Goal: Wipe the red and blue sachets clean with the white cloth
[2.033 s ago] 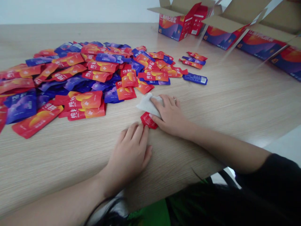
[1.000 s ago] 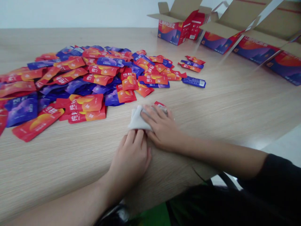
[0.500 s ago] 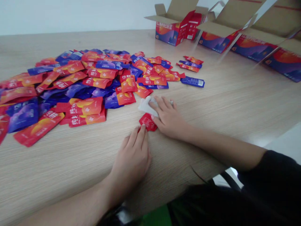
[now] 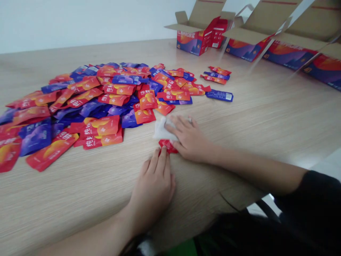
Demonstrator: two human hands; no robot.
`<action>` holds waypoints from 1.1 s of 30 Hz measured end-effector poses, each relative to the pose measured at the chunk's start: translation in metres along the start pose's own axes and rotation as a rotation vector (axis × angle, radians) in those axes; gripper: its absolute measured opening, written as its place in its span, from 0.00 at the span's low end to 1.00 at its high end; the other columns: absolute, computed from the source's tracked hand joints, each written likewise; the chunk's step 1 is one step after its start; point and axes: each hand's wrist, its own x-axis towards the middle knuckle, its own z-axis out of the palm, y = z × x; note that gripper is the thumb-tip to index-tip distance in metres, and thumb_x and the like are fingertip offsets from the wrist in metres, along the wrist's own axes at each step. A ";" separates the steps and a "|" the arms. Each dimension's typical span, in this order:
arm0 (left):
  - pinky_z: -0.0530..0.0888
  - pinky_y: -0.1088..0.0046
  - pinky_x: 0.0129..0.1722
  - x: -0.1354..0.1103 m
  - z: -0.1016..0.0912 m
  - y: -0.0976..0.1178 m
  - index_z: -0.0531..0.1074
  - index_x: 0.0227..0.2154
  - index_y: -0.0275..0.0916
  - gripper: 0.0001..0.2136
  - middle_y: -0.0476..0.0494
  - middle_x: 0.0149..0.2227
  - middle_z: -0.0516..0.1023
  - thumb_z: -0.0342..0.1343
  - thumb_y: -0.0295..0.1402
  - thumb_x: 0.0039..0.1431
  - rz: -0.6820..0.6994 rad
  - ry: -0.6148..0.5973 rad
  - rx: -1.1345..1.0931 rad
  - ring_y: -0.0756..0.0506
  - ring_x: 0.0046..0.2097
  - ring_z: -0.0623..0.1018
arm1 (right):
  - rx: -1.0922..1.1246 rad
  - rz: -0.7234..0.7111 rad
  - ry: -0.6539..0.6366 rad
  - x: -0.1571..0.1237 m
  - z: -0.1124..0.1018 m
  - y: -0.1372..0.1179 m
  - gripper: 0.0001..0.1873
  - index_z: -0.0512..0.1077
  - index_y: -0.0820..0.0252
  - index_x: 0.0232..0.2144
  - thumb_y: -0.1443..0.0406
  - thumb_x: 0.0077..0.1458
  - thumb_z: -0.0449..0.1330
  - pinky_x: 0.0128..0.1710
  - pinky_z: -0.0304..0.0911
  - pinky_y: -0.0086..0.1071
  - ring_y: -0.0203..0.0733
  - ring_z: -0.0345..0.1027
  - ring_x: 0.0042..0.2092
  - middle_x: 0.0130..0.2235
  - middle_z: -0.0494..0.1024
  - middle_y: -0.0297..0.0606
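A red sachet (image 4: 168, 146) lies flat on the wooden table, its near end under the fingertips of my left hand (image 4: 153, 183). Those fingers are pressed together and hold it against the tabletop. Just beyond, my right hand (image 4: 190, 138) grips a white tissue (image 4: 160, 128) and lies low over it, with the thumb at the sachet's right edge. The tissue touches or overlaps the sachet's far edge; the palm hides much of the tissue. Farther left, a large pile of red-orange sachets (image 4: 102, 126) and blue-purple sachets (image 4: 36, 137) spreads over the table.
Several open cartons stand along the back right, among them a red and blue carton (image 4: 189, 42) with raised flaps. A small group of sachets (image 4: 217, 75) and a single blue sachet (image 4: 220, 95) lie between the pile and the cartons. A white wall (image 4: 80, 21) rises behind the table.
My right hand has slid the tissue slightly left and nearer, so more of the red sachet's far part is covered. My left hand stays on the sachet. The camera view has shifted a little.
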 end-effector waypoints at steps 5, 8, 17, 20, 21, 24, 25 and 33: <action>0.76 0.59 0.49 -0.001 0.000 0.001 0.71 0.53 0.22 0.24 0.27 0.58 0.71 0.45 0.36 0.61 -0.032 0.017 -0.041 0.34 0.57 0.73 | 0.030 0.031 0.023 -0.001 -0.001 0.002 0.29 0.57 0.61 0.66 0.60 0.64 0.46 0.64 0.37 0.59 0.56 0.44 0.68 0.70 0.50 0.48; 0.76 0.60 0.48 0.000 -0.002 0.001 0.73 0.51 0.22 0.24 0.27 0.55 0.75 0.45 0.36 0.61 -0.030 0.046 -0.034 0.34 0.55 0.76 | 0.051 -0.081 -0.014 -0.001 -0.001 0.002 0.30 0.57 0.59 0.66 0.59 0.64 0.47 0.65 0.37 0.58 0.54 0.42 0.69 0.70 0.49 0.46; 0.78 0.60 0.47 -0.002 -0.002 0.003 0.74 0.50 0.20 0.25 0.25 0.54 0.75 0.42 0.34 0.60 -0.038 0.062 -0.018 0.34 0.54 0.77 | 0.061 -0.038 -0.009 -0.001 -0.001 0.001 0.29 0.58 0.58 0.65 0.59 0.64 0.46 0.64 0.38 0.58 0.55 0.45 0.68 0.70 0.50 0.46; 0.78 0.61 0.46 -0.001 -0.003 0.002 0.74 0.49 0.21 0.24 0.26 0.52 0.76 0.42 0.32 0.61 -0.026 0.052 0.006 0.34 0.52 0.78 | 0.053 -0.064 -0.016 -0.001 -0.001 0.002 0.30 0.57 0.57 0.66 0.59 0.63 0.48 0.64 0.36 0.59 0.57 0.42 0.69 0.70 0.50 0.46; 0.78 0.61 0.46 0.000 -0.003 0.002 0.75 0.49 0.21 0.23 0.26 0.51 0.77 0.42 0.32 0.61 -0.017 0.056 0.014 0.34 0.52 0.78 | 0.063 -0.107 -0.033 -0.001 -0.001 0.002 0.30 0.57 0.55 0.66 0.59 0.63 0.48 0.65 0.36 0.58 0.56 0.41 0.69 0.70 0.50 0.44; 0.79 0.61 0.45 0.001 -0.004 0.001 0.75 0.49 0.21 0.23 0.26 0.52 0.76 0.41 0.30 0.61 -0.008 0.066 0.038 0.34 0.52 0.78 | 0.080 0.012 -0.008 -0.001 -0.002 0.000 0.28 0.57 0.55 0.66 0.61 0.65 0.46 0.65 0.37 0.57 0.53 0.43 0.69 0.70 0.51 0.44; 0.79 0.61 0.45 0.000 -0.004 0.001 0.74 0.49 0.20 0.23 0.25 0.53 0.76 0.41 0.30 0.61 -0.010 0.067 0.048 0.34 0.52 0.78 | 0.073 0.100 0.018 -0.002 -0.002 -0.001 0.28 0.57 0.57 0.66 0.61 0.65 0.45 0.65 0.38 0.58 0.55 0.44 0.69 0.70 0.51 0.46; 0.78 0.61 0.45 -0.003 -0.005 0.004 0.75 0.48 0.19 0.21 0.22 0.51 0.76 0.41 0.25 0.61 0.033 0.055 0.101 0.33 0.52 0.78 | 0.093 0.003 -0.013 -0.006 -0.003 -0.003 0.29 0.57 0.56 0.66 0.61 0.64 0.47 0.65 0.35 0.59 0.55 0.40 0.70 0.70 0.49 0.44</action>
